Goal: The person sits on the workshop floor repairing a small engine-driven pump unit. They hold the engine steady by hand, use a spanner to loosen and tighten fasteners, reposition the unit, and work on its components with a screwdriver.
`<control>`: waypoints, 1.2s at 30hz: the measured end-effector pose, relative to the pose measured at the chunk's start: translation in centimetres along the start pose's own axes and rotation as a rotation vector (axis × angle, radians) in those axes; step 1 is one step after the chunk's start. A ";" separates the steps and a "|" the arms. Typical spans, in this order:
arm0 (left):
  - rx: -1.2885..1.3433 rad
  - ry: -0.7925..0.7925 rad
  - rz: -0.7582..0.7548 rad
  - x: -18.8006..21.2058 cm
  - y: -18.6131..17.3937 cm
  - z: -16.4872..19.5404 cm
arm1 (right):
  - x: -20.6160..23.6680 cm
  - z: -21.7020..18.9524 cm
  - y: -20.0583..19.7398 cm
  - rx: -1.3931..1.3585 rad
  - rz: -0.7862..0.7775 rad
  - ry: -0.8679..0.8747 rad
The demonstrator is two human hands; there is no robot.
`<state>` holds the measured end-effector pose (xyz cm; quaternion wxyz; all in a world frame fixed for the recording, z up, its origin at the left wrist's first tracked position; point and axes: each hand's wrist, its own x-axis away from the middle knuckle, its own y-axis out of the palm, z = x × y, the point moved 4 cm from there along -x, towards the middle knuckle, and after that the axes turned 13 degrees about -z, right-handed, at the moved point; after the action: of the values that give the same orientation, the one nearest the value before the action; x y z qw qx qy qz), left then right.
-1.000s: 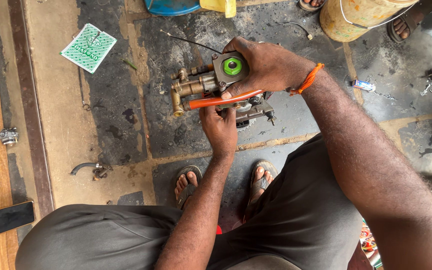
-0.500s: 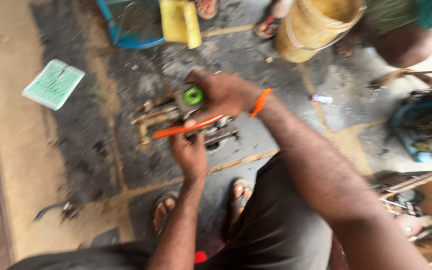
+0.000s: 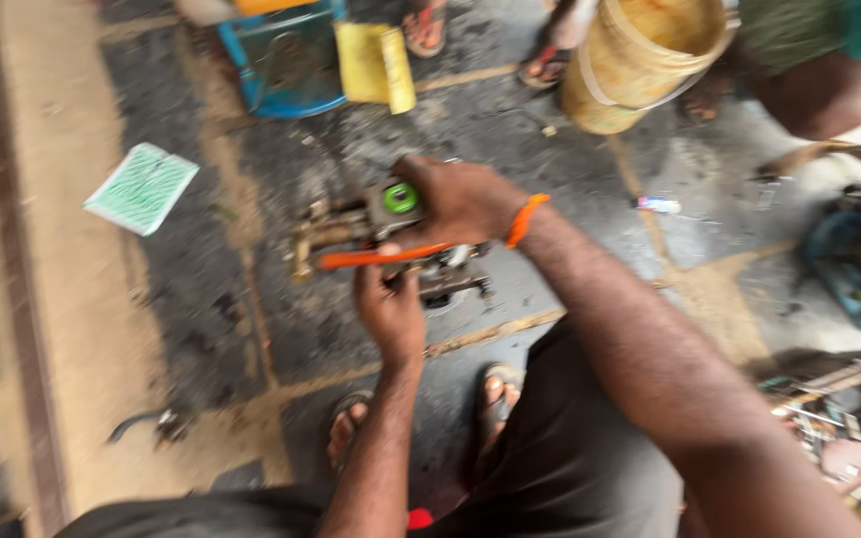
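Hands, two: right hand (image 3: 460, 199) wraps one brass valve assembly (image 3: 351, 224); left hand (image 3: 389, 309), just below, grips one orange-handled tool (image 3: 381, 258); blur hides its tip and finger detail

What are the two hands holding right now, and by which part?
The right hand grips the top of a brass valve assembly near its green cap. The left hand holds an orange-handled tool from below.

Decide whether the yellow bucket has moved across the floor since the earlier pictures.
Cannot tell. The yellow bucket sits lower in view, but the green card and floor joints shifted too, so the camera moved.
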<state>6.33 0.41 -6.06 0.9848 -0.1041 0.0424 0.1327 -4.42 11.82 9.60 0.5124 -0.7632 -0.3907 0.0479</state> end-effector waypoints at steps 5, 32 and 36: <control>-0.125 -0.016 0.028 0.0 -0.1 -0.6 | -0.3 -0.5 0.1 -0.025 -0.021 -0.034; -0.124 -0.024 0.002 0.2 -0.2 -0.2 | 0.0 -1.2 -0.1 0.060 -0.007 -0.030; -0.079 0.041 0.029 0.5 -0.2 0.2 | 0.1 -1.2 -0.1 0.031 -0.015 0.000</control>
<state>6.90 0.43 -5.86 0.9768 -0.1449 0.0587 0.1465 -3.87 11.00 10.28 0.5248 -0.7521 -0.3955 0.0500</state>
